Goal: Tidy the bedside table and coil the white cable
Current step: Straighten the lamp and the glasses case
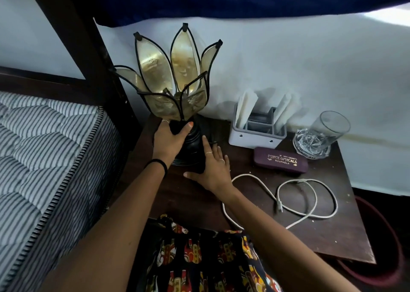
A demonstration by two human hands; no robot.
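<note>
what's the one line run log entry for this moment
left hand: gripping lamp stem | right hand: flat at lamp base | white cable: loose on table, uncoiled | phase: positioning lamp

Setting: home bedroom. Evidence: striped quilted mattress (pixel 44 158) at left of frame on a dark wooden bed frame (pixel 73 36). Dark wood bedside table (pixel 321 236) at centre against a white wall (pixel 288 59). On it: petal-shaded lamp (pixel 175 81), spectacle case (pixel 280 159), glass tumbler (pixel 319 134), tissue holder (pixel 257 127), loose white cable (pixel 310 201).
</note>
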